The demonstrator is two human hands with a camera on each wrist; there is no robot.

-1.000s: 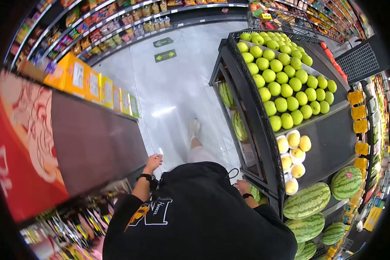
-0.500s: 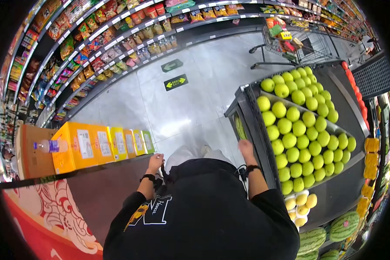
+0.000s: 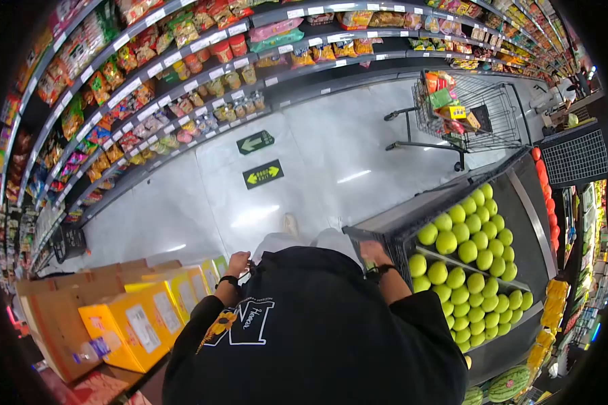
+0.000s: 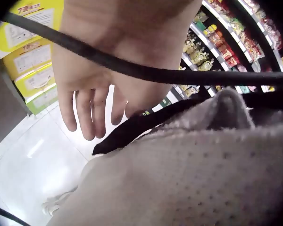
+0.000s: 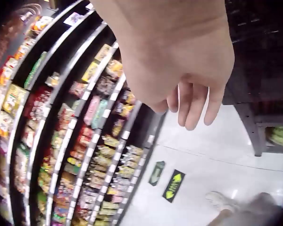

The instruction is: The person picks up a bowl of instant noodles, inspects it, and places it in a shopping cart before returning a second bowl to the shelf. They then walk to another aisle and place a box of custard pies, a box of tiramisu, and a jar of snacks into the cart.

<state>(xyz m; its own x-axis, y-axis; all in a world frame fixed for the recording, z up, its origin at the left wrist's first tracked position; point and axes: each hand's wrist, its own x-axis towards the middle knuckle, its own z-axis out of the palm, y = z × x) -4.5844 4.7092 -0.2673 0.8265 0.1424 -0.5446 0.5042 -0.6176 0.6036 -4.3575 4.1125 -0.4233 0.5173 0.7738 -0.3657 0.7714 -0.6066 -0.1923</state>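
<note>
From here I see both forearms [image 3: 393, 289] angled forward: the left hand [image 3: 238, 263] near the yellow boxes [image 3: 111, 317], the right hand [image 3: 373, 253] beside the stand [image 3: 432, 204] of green fruit [image 3: 467, 251]. Their fingers [image 4: 86, 115] hang released, as far as the dark-edged wrist views show.

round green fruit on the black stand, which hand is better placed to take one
Probably the right hand: empty, beside the black fruit stand; the left hand is on the far side, near yellow cardboard boxes.

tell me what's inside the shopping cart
The shopping cart holds packaged goods, with red, green and yellow among them; whatever lies beneath the top ones is covered.
</note>
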